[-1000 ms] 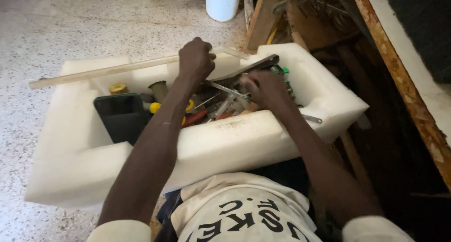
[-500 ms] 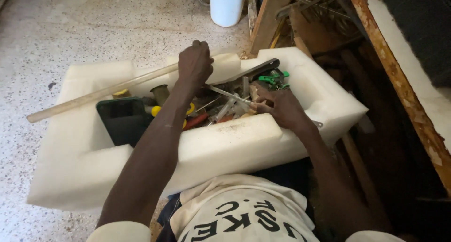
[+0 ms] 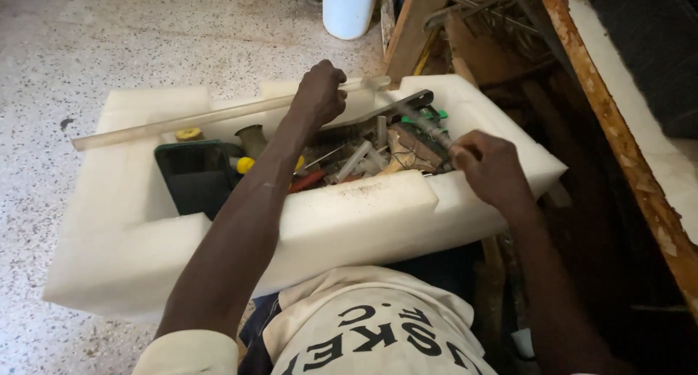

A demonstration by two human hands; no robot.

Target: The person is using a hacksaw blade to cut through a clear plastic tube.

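Left hand (image 3: 321,93) fisted round long pale wooden stick (image 3: 196,120) lying across white foam tool box (image 3: 363,208). Right hand (image 3: 488,165) pinches thin grey metal rod (image 3: 425,124) above the cluttered tools. Risk: the rod snagging in the tangle, or the stick rolling off the rim.

Foam tray (image 3: 349,222): off-white, faint brown speckling along front rim. Rod (image 3: 182,124) across tray: pale cream, translucent. Case (image 3: 193,175) inside tray: dark green-black. Small cap (image 3: 189,134): yellow. Handle (image 3: 246,165) near case: yellow; another handle (image 3: 309,180): red. Clip (image 3: 425,117) at far side: bright green. Long bar (image 3: 385,107): dark grey. Bucket (image 3: 349,8): white. Floor (image 3: 145,33): beige terrazzo, dark flecks. Plank (image 3: 611,120) at right: orange-brown, worn. Shirt (image 3: 363,324): cream with black lettering.
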